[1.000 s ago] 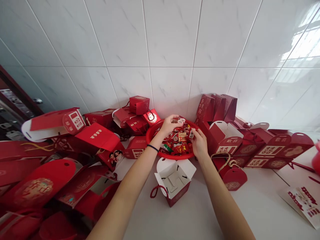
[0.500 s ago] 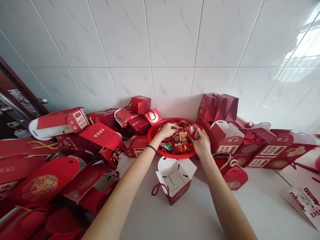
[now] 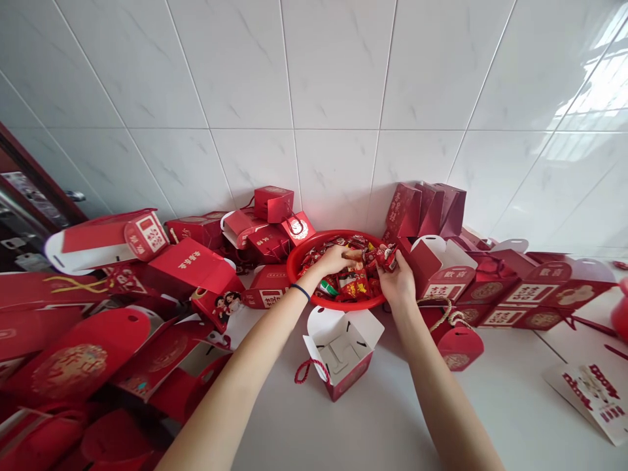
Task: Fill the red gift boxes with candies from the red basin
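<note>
While both of our hands are in the red basin (image 3: 314,302) of wrapped candies (image 3: 354,282) at the far edge of the white counter (image 3: 392,418), the work comes down to picking cleanly. Our right hand (image 3: 398,280) is closed around a small bunch of red-wrapped sweets (image 3: 385,255), held just above the right side of the pile. Our left hand (image 3: 334,259) rests fingers-down on the heap near its middle, and we cannot tell whether it has pinched a piece or only touches the wrappers. The open gift box (image 3: 341,350) stands just near of the basin, between our forearms, with its white flaps spread and its rope handle (image 3: 308,370) hanging to the left. To do this step well, we judge it best to keep the right-hand bunch snug so nothing slips back, and to take single pieces with the left rather than rake the heap. The box looks light and could tip if a wrist knocks a flap, so a straight path down into its mouth seems safest. Folded red boxes (image 3: 191,265) crowd the left, and standing ones (image 3: 444,268) sit close on the right, so elbows should stay tucked.
</note>
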